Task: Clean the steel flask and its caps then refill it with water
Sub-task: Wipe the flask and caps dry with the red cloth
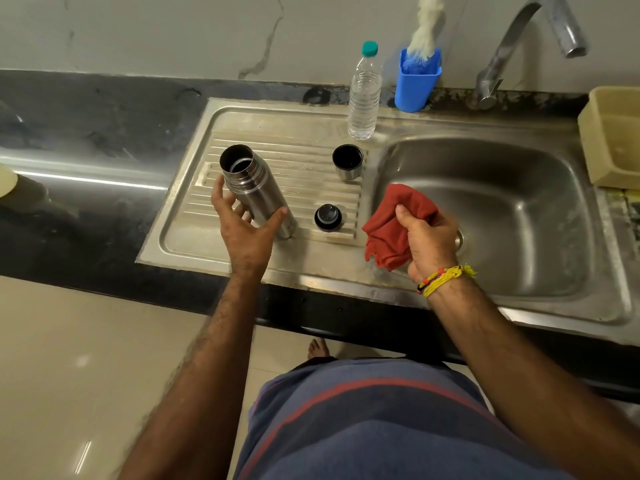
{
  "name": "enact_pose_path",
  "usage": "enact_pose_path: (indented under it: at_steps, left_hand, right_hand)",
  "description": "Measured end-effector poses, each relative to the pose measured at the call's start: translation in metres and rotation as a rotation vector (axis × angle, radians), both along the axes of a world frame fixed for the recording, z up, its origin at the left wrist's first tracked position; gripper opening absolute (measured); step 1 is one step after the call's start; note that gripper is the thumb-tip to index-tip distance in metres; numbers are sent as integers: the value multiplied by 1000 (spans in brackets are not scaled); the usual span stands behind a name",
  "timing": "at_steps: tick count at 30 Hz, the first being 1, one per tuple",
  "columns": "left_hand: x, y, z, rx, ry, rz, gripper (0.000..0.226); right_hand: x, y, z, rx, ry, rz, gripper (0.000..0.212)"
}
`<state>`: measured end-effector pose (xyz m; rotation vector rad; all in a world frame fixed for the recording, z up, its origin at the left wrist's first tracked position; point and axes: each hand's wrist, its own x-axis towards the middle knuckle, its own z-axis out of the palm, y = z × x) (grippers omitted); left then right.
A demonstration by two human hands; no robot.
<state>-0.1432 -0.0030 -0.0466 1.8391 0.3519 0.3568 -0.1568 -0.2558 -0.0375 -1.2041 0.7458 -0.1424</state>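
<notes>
1. Underfoot, pale glossy floor tiles (69,358) reflect the ceiling light, and a bare foot (317,348) shows just under the table edge.
2. Dark, mottled stone forms the table (86,140), and a white marbled wall (173,32) rises behind it.
3. Set into the table is a steel sink (519,216) with a ribbed drainboard (277,140) on its left and a curved tap (540,36) behind the basin.
4. On the drainboard stands the steel flask (254,188), uncapped, its mouth open toward the camera.
5. Around the flask's lower body curves the left hand (242,230); thumb and fingers are spread wide, but actual contact cannot be told.
6. Over the basin's left edge, the right hand (427,240) grips a bunched red cloth (391,226) in curled fingers.
7. Near the flask sit its caps: a steel cup cap (347,162), open side up, and a black stopper (328,217).
8. Farther back stand a clear plastic water bottle (363,95) with a teal lid and a blue holder (417,84) with a white brush.
9. Right of the basin lies a beige tub (613,133).
</notes>
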Motion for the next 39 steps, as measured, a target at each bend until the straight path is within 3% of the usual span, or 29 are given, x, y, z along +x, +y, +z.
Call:
enact_pose_path:
  at_steps: [4,7,9,11,13,18,20,23,26,29,32,35,39]
  left_hand:
    - [-14,-7,7,66,-129,102,123]
    - [-32,-23,8,321,-377,166,103]
    - [-42,-41,3,431,-451,71,82]
    - [-42,-57,-8,425,-348,-116,67]
    - [-30,-67,-18,330,-120,-236,64]
    - [10,-79,-35,200,200,-275,88]
    - [21,-81,-40,178,258,-261,78]
    - [20,-87,-37,258,187,-265,56]
    - [11,-101,-27,292,63,-369,57]
    - [6,-134,-8,330,-25,-519,56]
    - [10,-166,14,426,-59,-615,52]
    - [17,-171,31,418,-72,-623,47]
    - [17,-184,40,456,-70,-636,44]
  right_hand:
    - [-2,-5,-6,-2,6,-18,15]
    - [-4,-10,-9,-2,23,-8,18]
    - [-5,-15,-10,-16,29,5,24]
    - [-5,-18,-10,-19,15,19,28]
    - [-7,-21,-7,-24,1,22,28]
    - [-9,-30,0,-57,-25,1,25]
    - [-7,-34,2,-74,-30,-12,27]
    - [-9,-44,5,-88,-32,-34,21]
    - [-16,-59,2,-343,-96,-11,18]
    - [-19,-61,8,-655,-215,207,27]
    - [-18,-51,18,-986,-353,377,64]
    - [-24,-56,21,-1330,-481,384,70]
    - [-31,-77,13,-1558,-516,372,70]
